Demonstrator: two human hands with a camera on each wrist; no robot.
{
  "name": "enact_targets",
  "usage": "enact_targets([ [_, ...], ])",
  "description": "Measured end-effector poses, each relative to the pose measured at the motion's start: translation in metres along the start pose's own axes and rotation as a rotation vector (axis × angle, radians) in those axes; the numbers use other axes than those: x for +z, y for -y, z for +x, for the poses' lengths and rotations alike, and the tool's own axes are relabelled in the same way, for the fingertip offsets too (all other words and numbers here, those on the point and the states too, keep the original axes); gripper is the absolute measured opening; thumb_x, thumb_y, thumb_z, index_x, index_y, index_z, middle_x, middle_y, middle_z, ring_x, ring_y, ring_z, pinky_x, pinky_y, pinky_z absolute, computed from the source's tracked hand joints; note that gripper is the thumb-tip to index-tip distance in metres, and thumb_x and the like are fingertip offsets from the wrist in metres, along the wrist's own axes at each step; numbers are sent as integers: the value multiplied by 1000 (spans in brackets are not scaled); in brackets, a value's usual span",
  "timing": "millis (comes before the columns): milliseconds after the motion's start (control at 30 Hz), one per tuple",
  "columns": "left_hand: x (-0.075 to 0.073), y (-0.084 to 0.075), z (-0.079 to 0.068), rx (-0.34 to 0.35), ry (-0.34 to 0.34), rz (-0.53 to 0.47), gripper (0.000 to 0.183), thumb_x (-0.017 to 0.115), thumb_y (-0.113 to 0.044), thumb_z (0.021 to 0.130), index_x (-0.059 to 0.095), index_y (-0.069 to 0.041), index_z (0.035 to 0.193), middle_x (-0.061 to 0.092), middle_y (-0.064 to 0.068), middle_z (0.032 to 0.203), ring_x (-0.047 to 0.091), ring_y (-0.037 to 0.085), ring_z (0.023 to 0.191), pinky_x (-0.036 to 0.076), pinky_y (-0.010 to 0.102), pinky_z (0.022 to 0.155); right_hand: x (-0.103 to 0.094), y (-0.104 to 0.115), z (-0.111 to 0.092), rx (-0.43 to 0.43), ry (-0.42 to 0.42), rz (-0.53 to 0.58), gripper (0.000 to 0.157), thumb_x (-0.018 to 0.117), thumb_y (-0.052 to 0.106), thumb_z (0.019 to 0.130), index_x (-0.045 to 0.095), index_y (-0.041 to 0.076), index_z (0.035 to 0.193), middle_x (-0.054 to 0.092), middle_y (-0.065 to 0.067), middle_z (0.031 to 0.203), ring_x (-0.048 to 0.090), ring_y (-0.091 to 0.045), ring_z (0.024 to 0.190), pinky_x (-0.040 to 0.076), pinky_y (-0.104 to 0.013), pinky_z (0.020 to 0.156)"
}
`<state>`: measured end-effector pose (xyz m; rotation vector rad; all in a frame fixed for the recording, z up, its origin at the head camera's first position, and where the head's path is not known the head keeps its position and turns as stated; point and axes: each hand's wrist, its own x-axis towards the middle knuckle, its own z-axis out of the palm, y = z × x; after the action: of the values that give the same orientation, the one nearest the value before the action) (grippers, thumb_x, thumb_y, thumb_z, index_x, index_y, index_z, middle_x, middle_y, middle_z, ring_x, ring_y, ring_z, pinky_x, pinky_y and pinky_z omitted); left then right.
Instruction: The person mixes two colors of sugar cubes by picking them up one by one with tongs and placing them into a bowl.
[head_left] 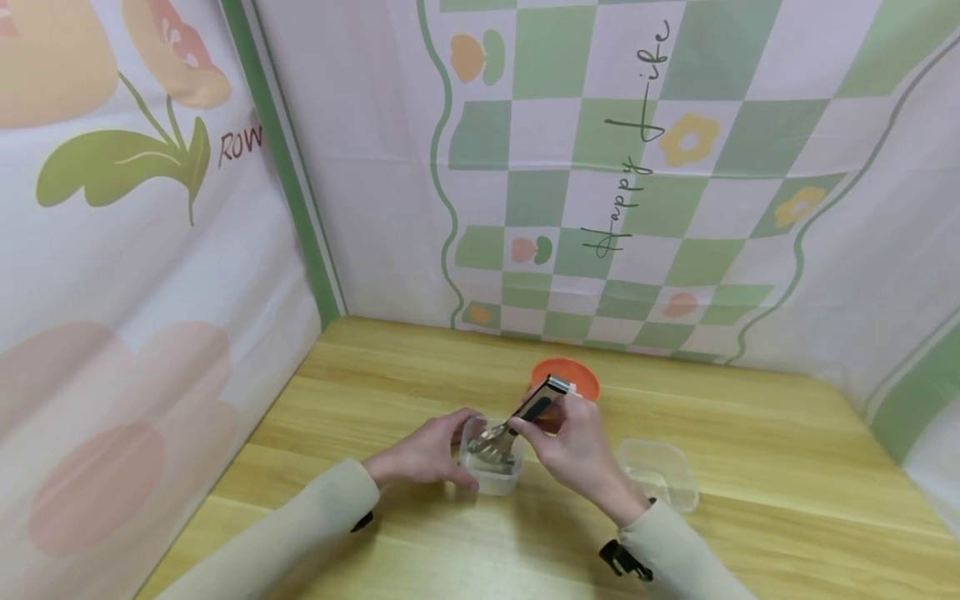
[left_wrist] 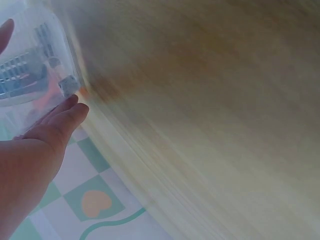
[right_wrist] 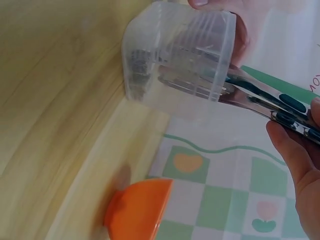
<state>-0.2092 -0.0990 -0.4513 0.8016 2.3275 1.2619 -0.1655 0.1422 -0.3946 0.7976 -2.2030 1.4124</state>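
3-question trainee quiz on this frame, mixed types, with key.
1. True or false: the tongs reach into the clear tub.
2. Which hand holds the tongs? A left B right
3. Fill in: behind the hands stands an ____ bowl.

Key: 1 true. 2 B: the right hand grips them while the left hand holds the tub. 3 orange.
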Motion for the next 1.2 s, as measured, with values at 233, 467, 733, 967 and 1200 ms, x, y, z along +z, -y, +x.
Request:
enact_targets([
  [233, 0, 2, 0, 11, 7, -24, 93, 97, -8, 73, 47, -7, 152, 60, 5, 145, 56, 23, 136, 43, 34, 115, 4, -5, 2, 26, 11, -19, 22, 84, -5, 86, 68, 5, 97, 72, 0, 85, 75, -17, 75, 64, -29, 66],
  [467, 0, 2, 0, 24, 6, -24, 91, 96, -7, 74, 47, -5, 150, 60, 5, 145, 56, 25, 136, 43, 36, 115, 9, -6, 5, 78, 19, -36, 22, 85, -4, 85, 69, 5, 98, 72, -1, 87, 75, -23, 76, 63, -27, 67],
  [733, 0, 0, 0, 26, 0, -17, 89, 97, -9, 74, 49, -8, 149, 59, 6, 146, 54, 25, 138, 42, 37, 117, 13, -9, 7, 124, 16, -26, 22, 84, -5, 86, 69, 3, 99, 72, -2, 88, 76, -23, 79, 63, -28, 67],
  [967, 0, -1, 0, 21, -5, 2, 86, 97, -10, 74, 50, -9, 147, 59, 7, 146, 54, 26, 138, 42, 37, 116, 15, -10, 7, 126, 11, -22, 22, 83, -6, 86, 69, 5, 98, 72, -2, 88, 76, -23, 79, 63, -28, 67],
  [1200, 0, -3, -1, 6, -9, 7, 88, 97, -12, 75, 50, -10, 148, 59, 6, 145, 55, 26, 137, 43, 39, 116, 15, -10, 5, 109, 6, -17, 23, 84, -6, 86, 69, 7, 97, 72, -1, 88, 75, -23, 78, 63, -28, 66],
])
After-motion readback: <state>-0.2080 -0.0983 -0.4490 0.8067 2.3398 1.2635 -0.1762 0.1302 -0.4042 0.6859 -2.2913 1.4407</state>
